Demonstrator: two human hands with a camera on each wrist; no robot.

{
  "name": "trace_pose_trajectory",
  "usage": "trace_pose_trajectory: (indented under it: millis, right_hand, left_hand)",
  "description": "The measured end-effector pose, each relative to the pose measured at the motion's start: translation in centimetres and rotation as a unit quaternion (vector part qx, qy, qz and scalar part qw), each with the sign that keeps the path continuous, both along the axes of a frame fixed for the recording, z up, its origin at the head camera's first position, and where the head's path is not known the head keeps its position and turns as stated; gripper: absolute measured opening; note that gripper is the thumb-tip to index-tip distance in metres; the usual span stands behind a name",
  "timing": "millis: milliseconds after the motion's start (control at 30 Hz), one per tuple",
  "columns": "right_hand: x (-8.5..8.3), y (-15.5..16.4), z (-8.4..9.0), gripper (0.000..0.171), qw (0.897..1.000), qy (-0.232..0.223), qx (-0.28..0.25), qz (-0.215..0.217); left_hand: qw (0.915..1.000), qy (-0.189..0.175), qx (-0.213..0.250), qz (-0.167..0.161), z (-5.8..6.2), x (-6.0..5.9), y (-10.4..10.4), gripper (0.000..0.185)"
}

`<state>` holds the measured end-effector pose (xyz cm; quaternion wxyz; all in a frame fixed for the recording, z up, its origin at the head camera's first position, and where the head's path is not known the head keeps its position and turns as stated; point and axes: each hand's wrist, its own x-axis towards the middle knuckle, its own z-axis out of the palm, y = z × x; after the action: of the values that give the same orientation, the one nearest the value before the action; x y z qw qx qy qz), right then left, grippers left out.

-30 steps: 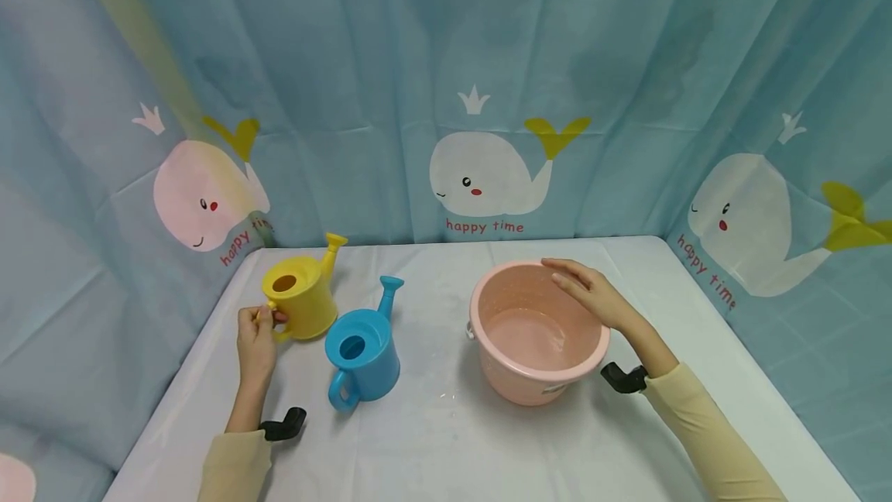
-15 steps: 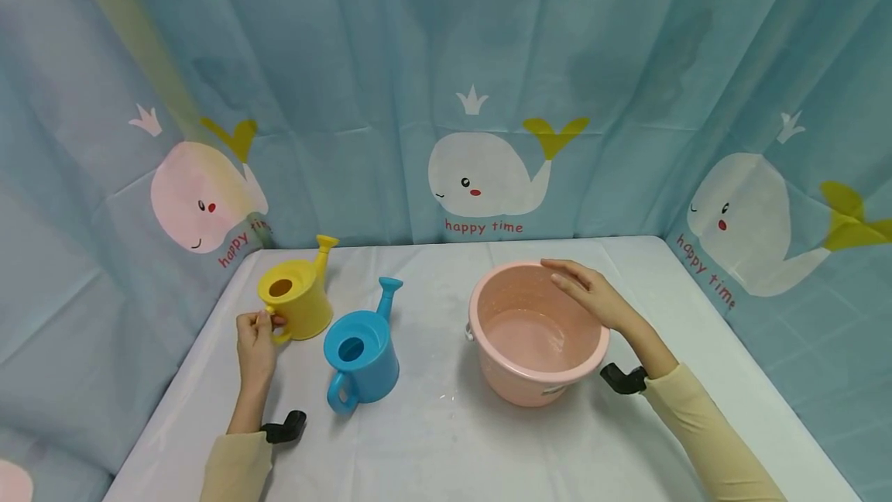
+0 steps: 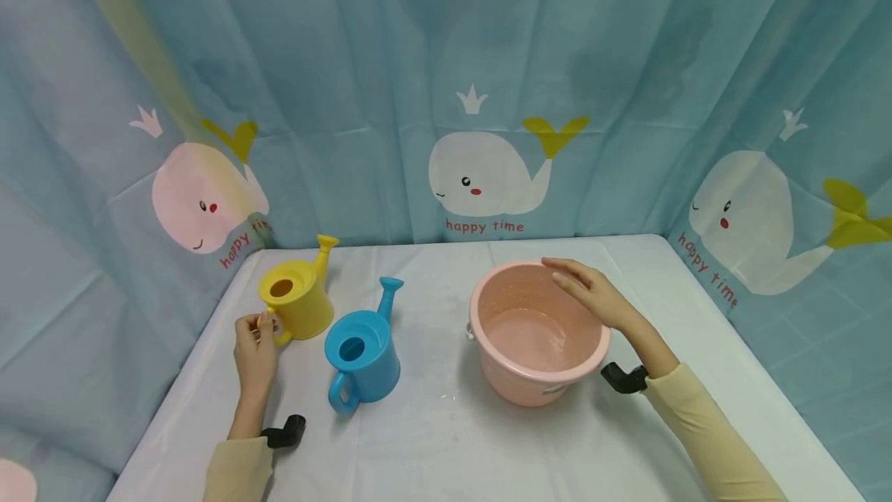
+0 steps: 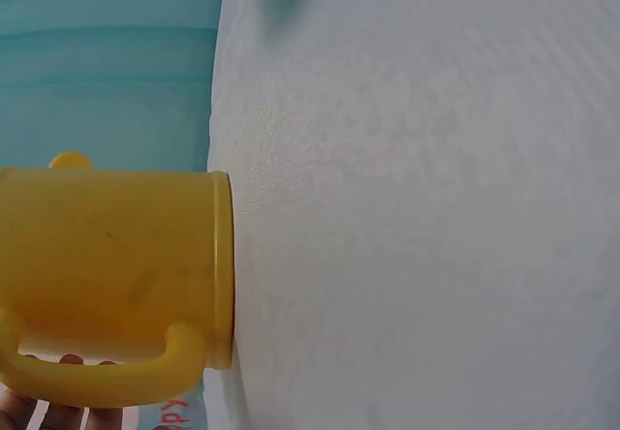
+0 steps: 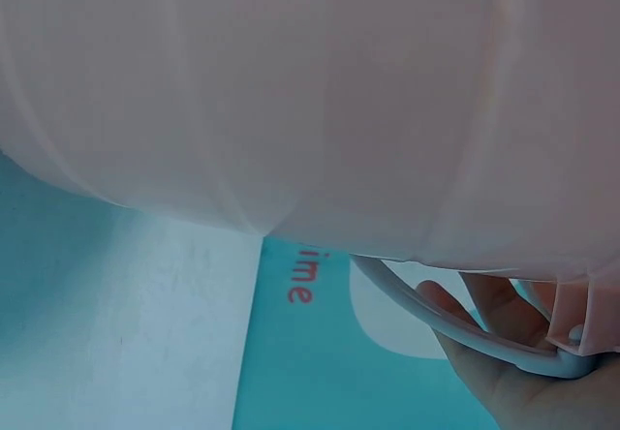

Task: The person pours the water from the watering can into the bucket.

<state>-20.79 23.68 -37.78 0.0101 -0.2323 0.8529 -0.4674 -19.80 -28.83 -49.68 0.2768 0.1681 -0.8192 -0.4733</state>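
A yellow watering can (image 3: 301,304) stands at the table's left, its spout pointing to the back. My left hand (image 3: 254,343) grips its handle (image 4: 97,377); the left wrist view shows the yellow can (image 4: 107,256) close up with fingertips (image 4: 39,415) under the handle. Just to the right stands a blue watering can (image 3: 364,355), untouched. A pink bucket (image 3: 536,382) sits right of centre, with a little water inside. My right hand (image 3: 588,293) rests on its far right rim, fingers straight. In the right wrist view the palm (image 5: 504,372) lies behind the bucket's white bail (image 5: 436,323).
A white cloth covers the table (image 3: 446,448). Blue curtains printed with whales (image 3: 481,173) close in the back and both sides. A few water drops lie on the cloth between the blue can and the bucket.
The yellow can has shifted slightly left with my left hand on its handle. The right hand and the bucket have not moved.
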Motion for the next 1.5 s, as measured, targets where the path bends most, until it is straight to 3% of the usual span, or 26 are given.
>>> trace_pose_trajectory:
  millis: [300, 667, 933, 1233, 1500]
  right_hand:
    - [-0.1, 0.1, -0.1, 0.041, 1.000, 0.000, -0.003, -0.002]
    - [0.0, 0.0, -0.1, 0.041, 1.000, 0.000, -0.001, -0.002]
    - [0.0, 0.0, -0.1, 0.041, 1.000, 0.001, -0.012, 0.004]
    - [-0.1, 0.1, -0.3, 0.041, 1.000, 0.003, -0.010, 0.007]
    - [-1.7, 1.3, -2.5, 0.040, 1.000, 0.005, -0.018, 0.005]
  left_hand:
    - [0.9999, 0.000, -0.017, 0.001, 0.3, 0.7, -0.5, 0.042]
    - [0.9955, 0.067, -0.068, 0.007, 0.5, 2.3, -0.1, 0.034]
    - [0.9884, 0.111, -0.101, -0.025, 0.6, 3.8, 0.6, 0.030]
    - [0.9905, 0.093, -0.093, -0.041, 0.5, 5.6, 1.9, 0.030]
    - [0.9919, 0.062, -0.087, -0.068, 0.8, 7.0, 4.0, 0.028]
